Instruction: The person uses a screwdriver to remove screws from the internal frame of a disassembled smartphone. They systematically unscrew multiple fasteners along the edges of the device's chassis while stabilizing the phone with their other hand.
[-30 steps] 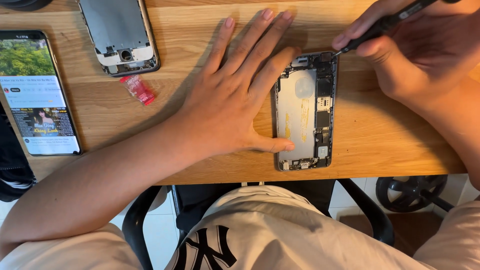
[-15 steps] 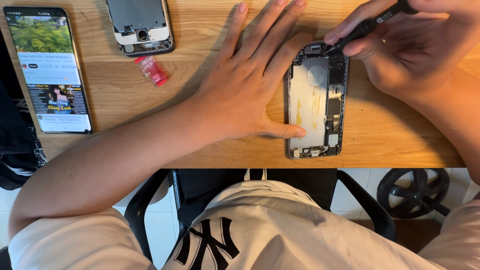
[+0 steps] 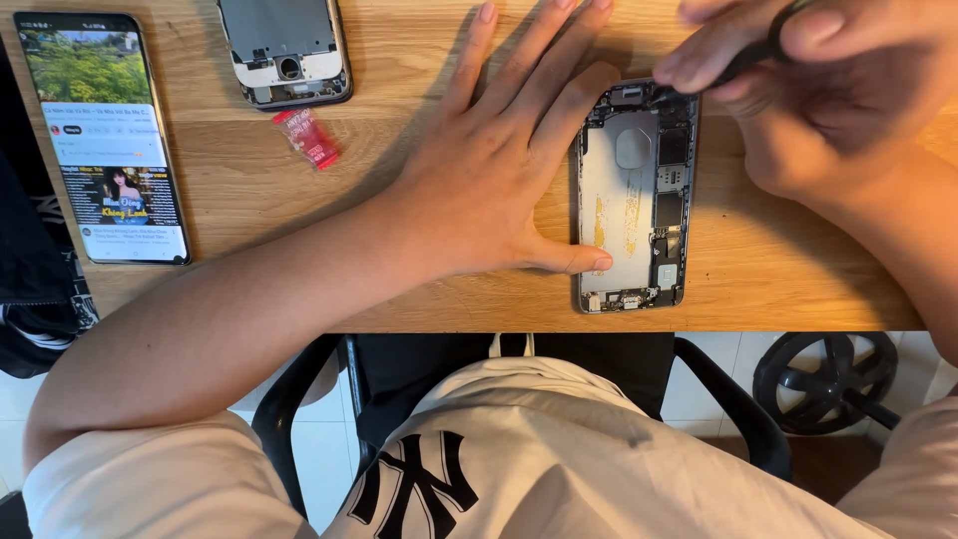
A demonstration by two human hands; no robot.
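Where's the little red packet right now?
In the head view the red packet lies on the wooden table, upper left, just below the opened phone shell, left of the left hand.

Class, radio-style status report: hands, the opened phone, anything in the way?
Left hand flat, bracing opened phone. Right hand pinching dark tool at phone's top edge. Nothing blocking it.

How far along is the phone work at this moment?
Done: the opened phone lies with no screen, and its large bare metal bay shows no battery. A second stripped phone shell and a small red packet lie aside. In hand: the left hand pins the phone flat while the right hand works a dark tool at its top corner. Left: the boards and connectors along the right side are in place.
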